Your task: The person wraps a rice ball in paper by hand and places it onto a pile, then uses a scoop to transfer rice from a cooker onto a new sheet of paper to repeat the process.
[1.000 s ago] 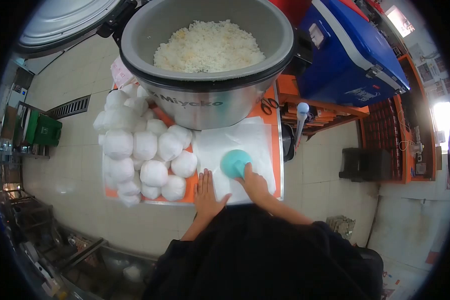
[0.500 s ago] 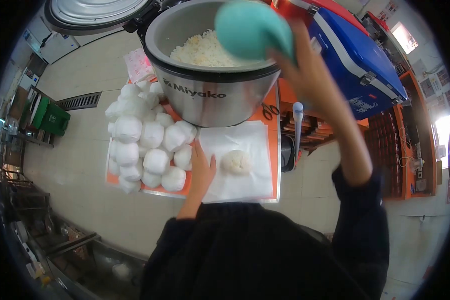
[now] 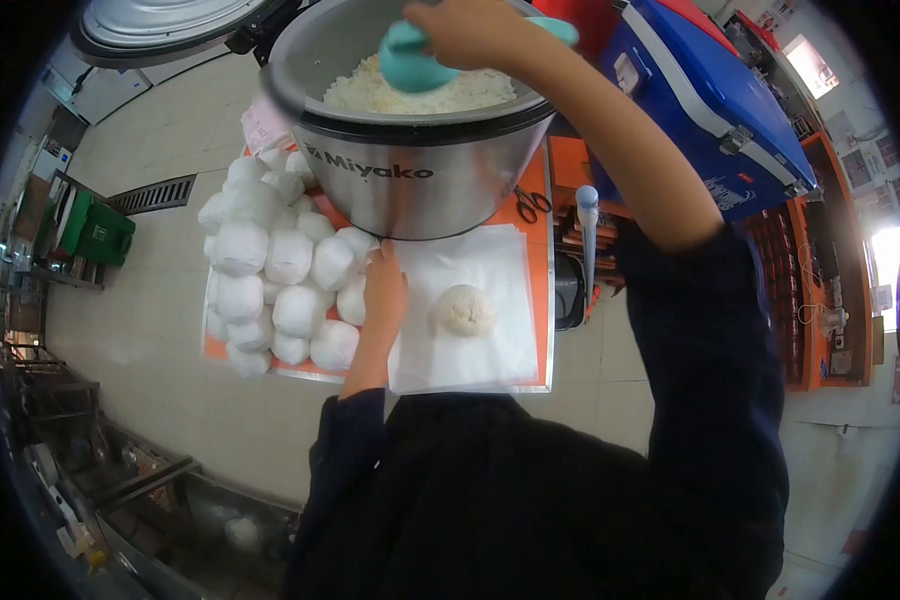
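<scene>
While the right hand point(image 3: 465, 28) grips the teal cup point(image 3: 410, 62) (fingers closed over its top) inside the rice cooker point(image 3: 410, 180), just above the cooked rice point(image 3: 470, 92), the left hand point(image 3: 383, 290) lies flat, fingers together, on the white paper point(image 3: 490, 355). A rice ball point(image 3: 462, 310) sits mid-sheet. Wrapped packets point(image 3: 270, 285) are stacked just beside that hand on the orange tray point(image 3: 545, 270).

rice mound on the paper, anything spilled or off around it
Nothing stands out: the rice mound sits whole on the white paper, no stray grains visible, left hand at the paper's edge.
</scene>
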The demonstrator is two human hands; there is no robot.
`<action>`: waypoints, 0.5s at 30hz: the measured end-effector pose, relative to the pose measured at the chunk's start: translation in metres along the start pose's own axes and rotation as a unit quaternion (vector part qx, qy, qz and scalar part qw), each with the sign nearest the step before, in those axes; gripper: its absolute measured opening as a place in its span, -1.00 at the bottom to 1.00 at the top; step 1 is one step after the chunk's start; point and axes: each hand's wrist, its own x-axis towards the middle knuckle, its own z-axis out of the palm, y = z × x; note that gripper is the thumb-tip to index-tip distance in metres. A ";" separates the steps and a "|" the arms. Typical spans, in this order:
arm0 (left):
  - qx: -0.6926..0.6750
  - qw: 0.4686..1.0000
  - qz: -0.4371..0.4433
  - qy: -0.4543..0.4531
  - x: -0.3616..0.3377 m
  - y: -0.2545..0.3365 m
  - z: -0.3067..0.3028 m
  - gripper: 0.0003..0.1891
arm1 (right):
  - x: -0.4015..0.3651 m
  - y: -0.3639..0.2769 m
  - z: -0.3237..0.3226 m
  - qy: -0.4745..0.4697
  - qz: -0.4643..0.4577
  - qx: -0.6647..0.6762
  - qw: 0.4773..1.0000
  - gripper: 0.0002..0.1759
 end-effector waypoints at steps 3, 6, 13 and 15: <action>-0.045 0.997 0.058 0.019 -0.014 -0.010 0.000 -0.40 | -0.112 -0.036 -0.016 0.326 -0.058 0.100 0.938 -0.70; -0.179 0.982 0.061 0.012 -0.076 -0.012 -0.009 -0.45 | -0.215 -0.063 0.028 0.161 -0.076 0.312 0.933 -0.64; -0.163 0.986 -0.016 -0.009 -0.141 -0.030 0.004 -0.35 | -0.308 -0.092 0.219 0.035 0.180 0.350 0.919 -0.66; -0.145 0.988 -0.044 -0.011 -0.133 -0.024 0.004 -0.33 | -0.298 -0.097 0.234 0.025 0.125 0.320 0.939 -0.69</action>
